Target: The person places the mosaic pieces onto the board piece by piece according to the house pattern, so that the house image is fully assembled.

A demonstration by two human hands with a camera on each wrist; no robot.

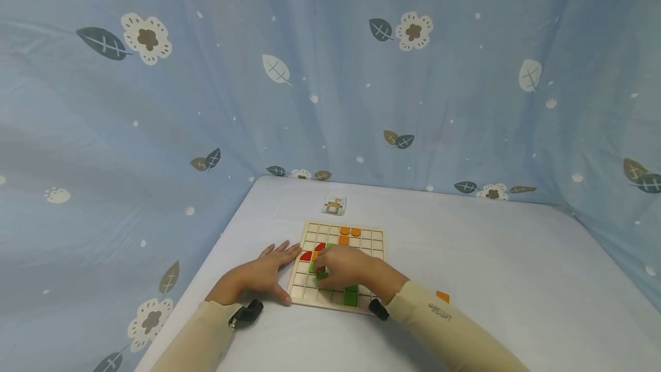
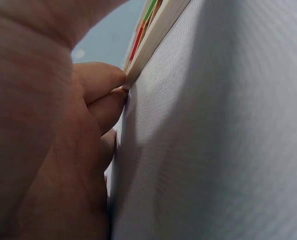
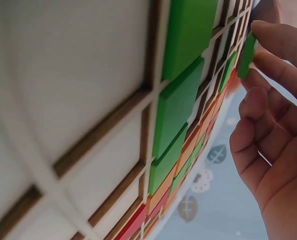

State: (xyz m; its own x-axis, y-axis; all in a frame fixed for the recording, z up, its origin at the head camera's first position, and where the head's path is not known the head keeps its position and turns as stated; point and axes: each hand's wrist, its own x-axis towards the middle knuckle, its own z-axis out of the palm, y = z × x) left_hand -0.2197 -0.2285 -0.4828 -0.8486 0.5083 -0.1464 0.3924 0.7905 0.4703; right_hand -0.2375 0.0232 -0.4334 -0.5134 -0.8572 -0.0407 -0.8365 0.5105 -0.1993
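A wooden grid board point(image 1: 322, 305) lies on the table, partly filled with coloured tiles. My left hand point(image 1: 262, 273) rests flat by its left side, fingers spread, and fingertips touch the board's edge in the left wrist view. Between the thumb and fingertips of my right hand point(image 3: 281, 100) a green tile point(image 3: 247, 56) is pinched, just above the grid. Red quarter-round tiles point(image 1: 306, 256), orange round tiles point(image 1: 345, 231), an orange square tile point(image 1: 343, 240) and green square tiles point(image 1: 351, 298) sit in cells. My right hand covers part of the board's middle in the head view.
Behind the board lies a small card point(image 1: 334, 206) printed with a coloured grid pattern. A loose orange tile point(image 1: 442, 297) is on the white tablecloth point(image 1: 475, 251), beside the right sleeve. A blue patterned curtain point(image 1: 330, 73) hangs along the table's back and left side.
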